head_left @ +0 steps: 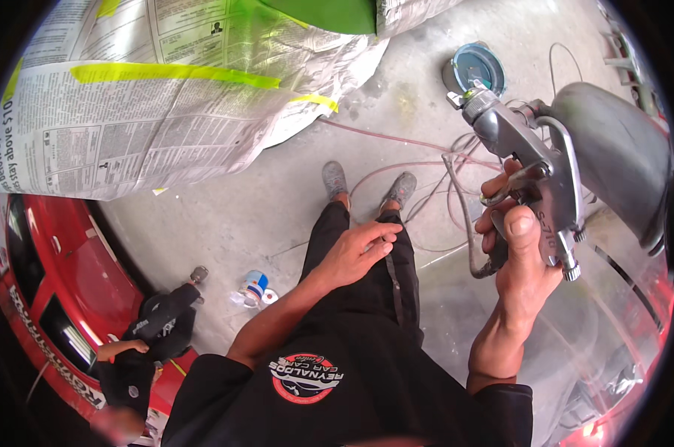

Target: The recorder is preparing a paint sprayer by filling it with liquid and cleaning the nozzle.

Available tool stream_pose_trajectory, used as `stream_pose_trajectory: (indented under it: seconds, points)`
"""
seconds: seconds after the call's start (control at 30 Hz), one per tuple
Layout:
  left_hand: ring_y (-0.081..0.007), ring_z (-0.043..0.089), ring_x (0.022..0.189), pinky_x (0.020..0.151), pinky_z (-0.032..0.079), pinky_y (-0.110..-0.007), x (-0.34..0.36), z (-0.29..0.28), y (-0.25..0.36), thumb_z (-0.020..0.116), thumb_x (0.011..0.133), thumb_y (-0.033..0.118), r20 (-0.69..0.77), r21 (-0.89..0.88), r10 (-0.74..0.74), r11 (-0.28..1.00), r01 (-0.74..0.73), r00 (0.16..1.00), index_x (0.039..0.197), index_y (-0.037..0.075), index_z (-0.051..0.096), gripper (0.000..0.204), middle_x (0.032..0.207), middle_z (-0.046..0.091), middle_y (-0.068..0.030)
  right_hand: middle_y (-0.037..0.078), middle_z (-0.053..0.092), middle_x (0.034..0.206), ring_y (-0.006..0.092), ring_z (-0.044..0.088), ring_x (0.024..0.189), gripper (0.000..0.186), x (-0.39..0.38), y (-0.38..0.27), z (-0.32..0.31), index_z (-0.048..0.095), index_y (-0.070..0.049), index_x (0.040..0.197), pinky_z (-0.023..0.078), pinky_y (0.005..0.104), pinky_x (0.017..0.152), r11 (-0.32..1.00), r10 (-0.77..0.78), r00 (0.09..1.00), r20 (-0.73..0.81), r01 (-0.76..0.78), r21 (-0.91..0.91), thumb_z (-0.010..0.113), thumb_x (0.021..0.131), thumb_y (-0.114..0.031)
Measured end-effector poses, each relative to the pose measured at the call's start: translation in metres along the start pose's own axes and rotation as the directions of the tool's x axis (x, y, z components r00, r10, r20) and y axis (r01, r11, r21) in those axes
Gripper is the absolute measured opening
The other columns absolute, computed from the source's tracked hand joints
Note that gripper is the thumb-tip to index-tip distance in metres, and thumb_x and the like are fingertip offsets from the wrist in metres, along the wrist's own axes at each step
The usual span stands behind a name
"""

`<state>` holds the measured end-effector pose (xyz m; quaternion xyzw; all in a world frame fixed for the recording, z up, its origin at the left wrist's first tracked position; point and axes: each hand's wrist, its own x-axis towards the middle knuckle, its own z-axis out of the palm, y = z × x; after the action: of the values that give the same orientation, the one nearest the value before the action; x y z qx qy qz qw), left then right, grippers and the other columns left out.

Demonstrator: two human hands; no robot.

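Observation:
My right hand (517,246) grips a metal spray gun (545,182) with a large grey cup (605,160) at its right and a hose curving down from the grip. Its nozzle points toward the upper left. My left hand (359,249) is in front of my dark trousers, fingers loosely curled and close together; what they hold, if anything, is hidden. Upper left, a vehicle (165,119) is covered in printed paper and yellow tape, with a green panel (329,13) showing at the top.
A blue bucket (462,73) and tangled hoses (396,167) lie on the concrete floor (203,231) ahead. A can (253,284) sits left of my legs. A red car (106,276) and another person (162,320) are at lower left. A dusty curved surface (575,328) is at right.

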<state>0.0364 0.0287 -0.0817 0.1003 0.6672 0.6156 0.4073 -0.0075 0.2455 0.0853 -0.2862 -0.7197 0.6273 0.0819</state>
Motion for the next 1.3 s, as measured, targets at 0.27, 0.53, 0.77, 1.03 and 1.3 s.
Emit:
stream_pose_trajectory:
  seconds: [0.27, 0.53, 0.77, 1.03, 1.3]
  points:
    - [-0.0180, 0.066, 0.097, 0.086, 0.052, -0.032, 0.002, 0.001, 0.000, 0.060, 0.097, 0.010, -0.008, 0.018, 0.017, 1.000, -0.017, 1.000, 0.131, 0.005, 0.061, 0.035, 0.109, 0.068, -0.0094, 0.008, 0.070, 0.095, 0.0085, 0.059, 0.067, 0.056, 0.010, 0.000, -0.001, 0.065, 0.003, 0.123, 0.044, 0.0218, 0.055, 0.968, -0.040, 0.996, 0.084, 0.060, -0.246, 0.078, 0.087, -0.039]
    - [-0.0187, 0.065, 0.099, 0.086, 0.052, -0.032, 0.001, -0.001, -0.001, 0.059, 0.096, 0.010, 0.001, -0.001, 0.001, 1.000, -0.001, 1.000, 0.131, 0.004, 0.061, 0.035, 0.109, 0.068, -0.0101, 0.012, 0.069, 0.098, 0.0095, 0.058, 0.067, 0.053, 0.009, 0.007, 0.002, 0.061, 0.006, 0.127, 0.044, 0.0225, 0.055, 0.905, -0.248, 0.967, 0.051, 0.250, -0.345, 0.072, 0.093, -0.033]
    - [-0.0196, 0.066, 0.101, 0.088, 0.052, -0.032, 0.001, -0.002, 0.000, 0.059, 0.096, 0.009, 0.002, -0.025, -0.014, 1.000, 0.014, 1.000, 0.131, 0.003, 0.061, 0.035, 0.110, 0.068, -0.0112, 0.008, 0.067, 0.095, 0.0136, 0.060, 0.080, 0.047, 0.000, 0.010, -0.003, 0.065, 0.005, 0.115, 0.047, 0.0274, 0.072, 0.969, -0.096, 0.995, 0.040, 0.103, -0.223, 0.079, 0.088, -0.031]
    - [-0.0199, 0.066, 0.101, 0.088, 0.053, -0.033, 0.003, -0.003, 0.002, 0.059, 0.096, 0.009, 0.010, -0.008, -0.009, 1.000, 0.009, 1.000, 0.131, 0.003, 0.060, 0.036, 0.110, 0.068, -0.0116, 0.006, 0.069, 0.094, 0.0110, 0.060, 0.076, 0.065, -0.017, 0.004, -0.016, 0.064, 0.005, 0.115, 0.048, 0.0251, 0.069, 0.995, 0.092, 0.983, 0.159, -0.083, -0.062, 0.085, 0.080, -0.045]
    - [-0.0198, 0.066, 0.102, 0.088, 0.053, -0.032, 0.004, -0.002, 0.002, 0.060, 0.097, 0.010, 0.021, -0.002, -0.012, 1.000, 0.012, 1.000, 0.131, 0.004, 0.060, 0.035, 0.111, 0.068, -0.0114, 0.008, 0.069, 0.092, 0.0121, 0.061, 0.071, 0.072, -0.017, 0.002, -0.019, 0.062, 0.006, 0.119, 0.047, 0.0244, 0.062, 0.992, 0.045, 0.997, 0.065, -0.037, -0.117, 0.084, 0.079, -0.049]
